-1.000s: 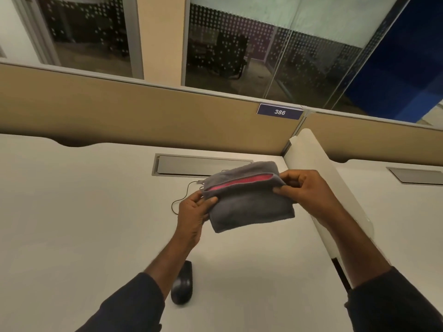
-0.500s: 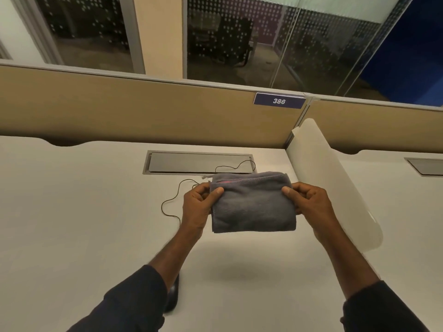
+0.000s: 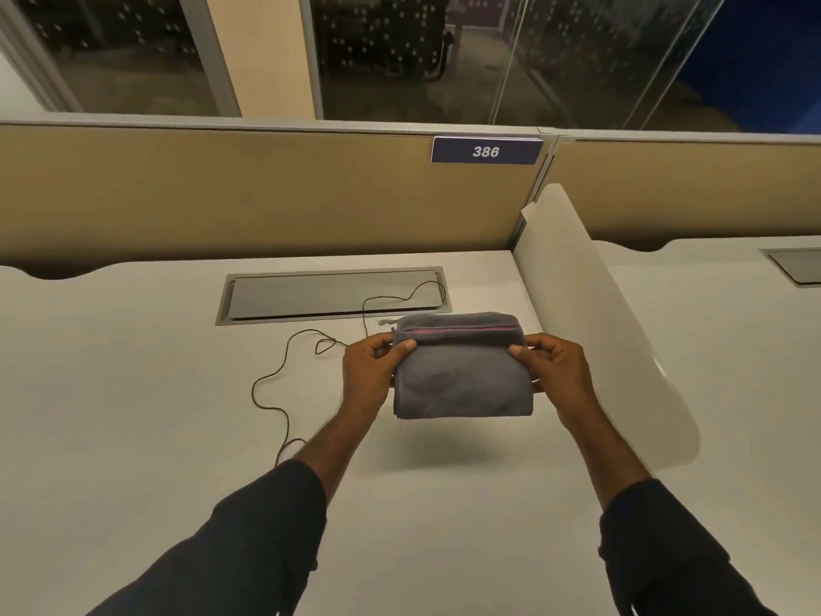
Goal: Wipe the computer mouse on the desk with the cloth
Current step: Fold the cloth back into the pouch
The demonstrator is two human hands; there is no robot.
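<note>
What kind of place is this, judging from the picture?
Most likely an open-plan office: a white desk behind a beige partition, a workstation number plate "386", and glass-walled rooms beyond.

1. One legible marking is found: the number "386", printed in white slanted digits on a dark blue rectangular plate (image 3: 486,151).
2. The plate is fixed at the top edge of the tan partition panel (image 3: 266,193) behind the desk, just beside the junction with the neighbouring panel.
3. No other wording, brand or symbol is carried by the plate.
4. No lettering or brand mark can be read on the grey cloth (image 3: 462,375); only a pink stitched line is seen along its upper fold.
5. The glass walls behind the partition carry a pattern of small pale dots, which is not text.
</note>
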